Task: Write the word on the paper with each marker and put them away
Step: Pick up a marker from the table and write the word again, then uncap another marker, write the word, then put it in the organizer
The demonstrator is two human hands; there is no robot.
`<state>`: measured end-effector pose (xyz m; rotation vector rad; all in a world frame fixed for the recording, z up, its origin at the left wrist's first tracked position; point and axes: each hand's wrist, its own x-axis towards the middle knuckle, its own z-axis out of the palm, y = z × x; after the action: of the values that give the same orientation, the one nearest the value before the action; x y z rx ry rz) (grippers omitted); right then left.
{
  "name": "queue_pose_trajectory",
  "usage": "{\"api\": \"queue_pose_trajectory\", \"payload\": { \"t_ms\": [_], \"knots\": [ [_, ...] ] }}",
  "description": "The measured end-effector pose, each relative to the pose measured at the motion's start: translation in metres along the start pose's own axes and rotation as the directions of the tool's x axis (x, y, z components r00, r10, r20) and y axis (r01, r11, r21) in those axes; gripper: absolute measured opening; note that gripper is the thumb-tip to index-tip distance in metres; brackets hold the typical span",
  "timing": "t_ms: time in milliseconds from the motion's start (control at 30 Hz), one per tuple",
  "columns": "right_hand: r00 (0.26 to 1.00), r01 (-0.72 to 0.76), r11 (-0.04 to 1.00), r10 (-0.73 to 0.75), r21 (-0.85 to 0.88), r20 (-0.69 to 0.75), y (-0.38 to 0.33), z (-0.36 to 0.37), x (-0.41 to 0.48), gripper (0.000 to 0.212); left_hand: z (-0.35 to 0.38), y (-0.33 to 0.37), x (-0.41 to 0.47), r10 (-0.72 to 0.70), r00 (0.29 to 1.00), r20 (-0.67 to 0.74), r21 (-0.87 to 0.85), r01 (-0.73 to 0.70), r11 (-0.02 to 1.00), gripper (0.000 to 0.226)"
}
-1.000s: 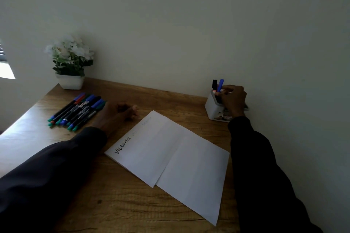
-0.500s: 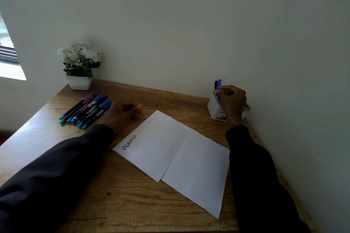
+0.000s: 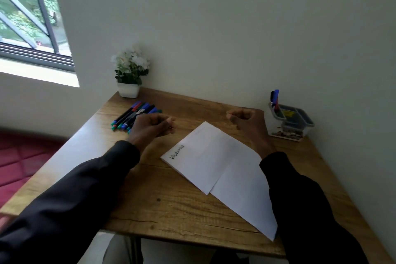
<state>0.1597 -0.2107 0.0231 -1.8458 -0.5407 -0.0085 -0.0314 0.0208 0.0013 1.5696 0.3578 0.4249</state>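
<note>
White paper (image 3: 216, 163) lies open on the wooden desk (image 3: 162, 203), with one black handwritten word near its left corner. Several markers (image 3: 132, 114) lie in a row at the far left of the desk. My left hand (image 3: 152, 125) hovers just right of them, fingers curled, holding nothing. My right hand (image 3: 246, 120) is loosely closed and empty, above the desk between the paper's far corner and the organiser (image 3: 289, 122). Two markers, black and blue (image 3: 275, 97), stand upright in the organiser's left compartment.
A small white pot of white flowers (image 3: 129, 75) stands at the desk's far left corner against the wall. A window (image 3: 30, 17) is at the upper left. A red cushioned seat (image 3: 23, 156) lies left of the desk. The wall runs close along the right.
My right hand let go of the blue marker in the organiser and drew back left toward the paper. My left hand lifted slightly. The camera view swung left.
</note>
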Motion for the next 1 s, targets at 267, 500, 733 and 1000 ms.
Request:
{"api": "queue_pose_trajectory", "payload": {
  "t_ms": [267,500,733,1000],
  "knots": [
    [0.943,0.123,0.978,-0.063,-0.168,0.327,-0.016,0.08,-0.018,0.009,-0.054,-0.002,-0.052,-0.038,0.978,-0.206,-0.134,0.011,0.991,0.024],
    [0.84,0.415,0.871,-0.255,-0.263,0.479,-0.04,0.149,-0.015,0.021,-0.072,-0.006,-0.06,-0.061,0.966,-0.251,-0.194,0.011,0.981,0.027],
    [0.686,0.63,0.708,-0.312,-0.32,0.658,-0.041,0.178,0.001,0.032,-0.079,-0.015,-0.055,-0.111,0.964,-0.242,-0.296,0.036,0.954,0.029],
    [0.607,0.766,0.506,-0.367,-0.397,0.705,-0.028,0.173,0.007,0.035,-0.077,-0.014,-0.055,-0.094,0.97,-0.225,-0.232,0.041,0.972,0.029]
  ]
}}
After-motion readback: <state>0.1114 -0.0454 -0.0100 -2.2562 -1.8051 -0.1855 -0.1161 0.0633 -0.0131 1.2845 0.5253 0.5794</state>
